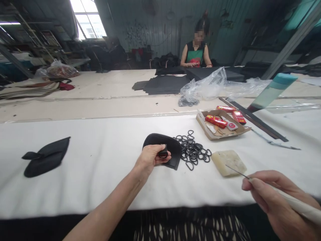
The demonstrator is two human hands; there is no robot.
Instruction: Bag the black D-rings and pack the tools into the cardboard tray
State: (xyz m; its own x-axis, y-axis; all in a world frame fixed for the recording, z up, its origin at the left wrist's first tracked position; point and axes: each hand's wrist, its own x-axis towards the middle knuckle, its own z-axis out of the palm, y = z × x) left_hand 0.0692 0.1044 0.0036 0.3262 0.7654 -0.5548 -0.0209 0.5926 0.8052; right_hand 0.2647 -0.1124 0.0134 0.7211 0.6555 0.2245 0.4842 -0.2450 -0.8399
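Black, round-ended, leather-look piece (174, 146) sits at your left hand (150, 156), on or just above the white cloth (105, 197), beside black D-shaped rings (194, 152). Left thumb and fingers pinch its small black tab (164, 148). Probably light, smooth, semi-stiff; grip the tab. Your right hand (273, 192) pinches a pale-handled, thin-tipped tool (301, 206).

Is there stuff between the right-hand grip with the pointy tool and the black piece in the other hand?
Yes: the yellowish block nearest the right-hand grip, then the pile of black rings by the black piece. Both sit low on the white cloth, so reaching over them looks possible.
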